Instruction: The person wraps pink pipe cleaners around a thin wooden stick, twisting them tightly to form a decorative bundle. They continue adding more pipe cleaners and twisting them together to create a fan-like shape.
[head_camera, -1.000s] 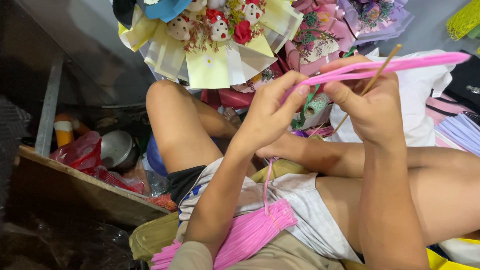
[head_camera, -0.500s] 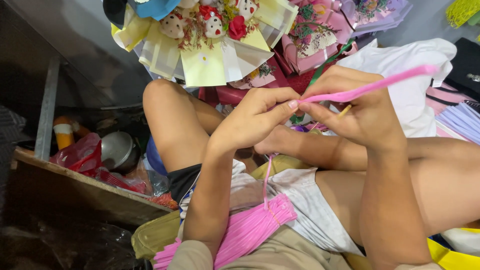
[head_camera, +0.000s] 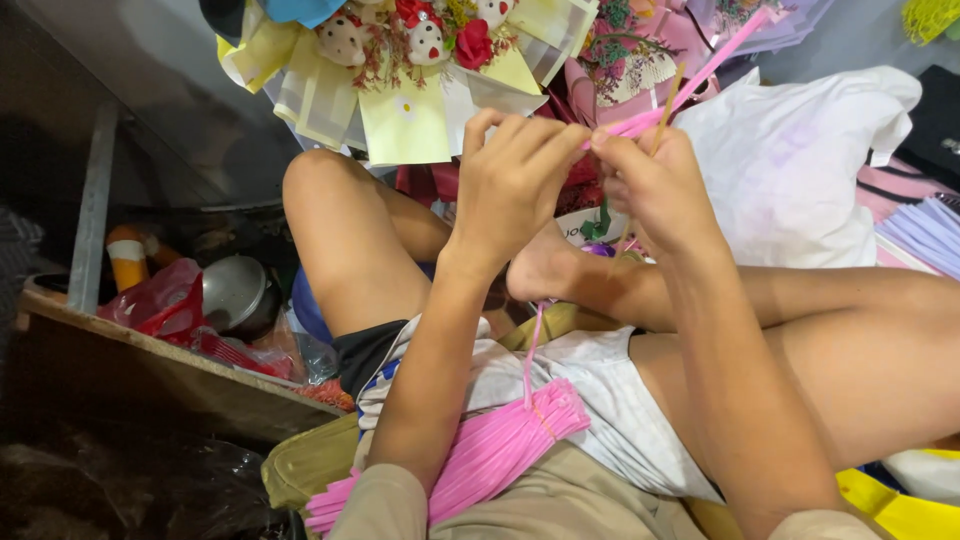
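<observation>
My left hand (head_camera: 512, 180) and my right hand (head_camera: 655, 185) are raised together over my crossed legs. Both pinch a pink pipe cleaner (head_camera: 700, 80) that slants up to the right. A thin wooden stick (head_camera: 665, 100) stands in my right hand beside it. One loose pink strand (head_camera: 533, 345) hangs down from my hands. A bundle of pink pipe cleaners (head_camera: 490, 455) lies across my lap.
A yellow paper bouquet with small dolls and a red flower (head_camera: 410, 70) sits ahead, pink bouquets (head_camera: 620, 50) beside it. A white plastic bag (head_camera: 800, 170) lies to the right. At left are a wooden board (head_camera: 150, 370), a metal pot (head_camera: 235, 290) and red plastic (head_camera: 160, 305).
The pink pipe cleaner has swung from nearly level to pointing steeply up and right. Both hands have stayed together, turning it around the stick.
</observation>
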